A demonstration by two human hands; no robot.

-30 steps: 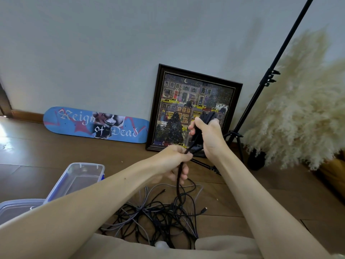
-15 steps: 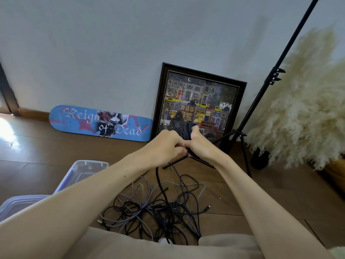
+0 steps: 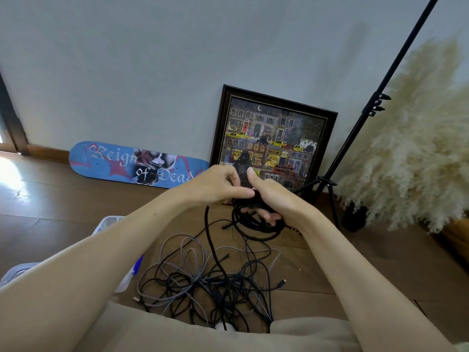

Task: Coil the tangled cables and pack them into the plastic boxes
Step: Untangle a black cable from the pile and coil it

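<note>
Black cable coil (image 3: pixel 253 237) in right hand (image 3: pixel 276 199)

Soft, even daylight; shadows are faint. Far left of the grip, glare blows out a patch of floor (image 3: pixel 9 171). The black coil (image 3: pixel 255 236) in the grip shows little detail. Far right, the grass (image 3: pixel 416 153) looks smeared and the pole (image 3: pixel 396 64) leans with wide-angle distortion.

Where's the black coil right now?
Head view, centre: the black coil hangs from the right hand, above the cable tangle, before the framed picture.
</note>
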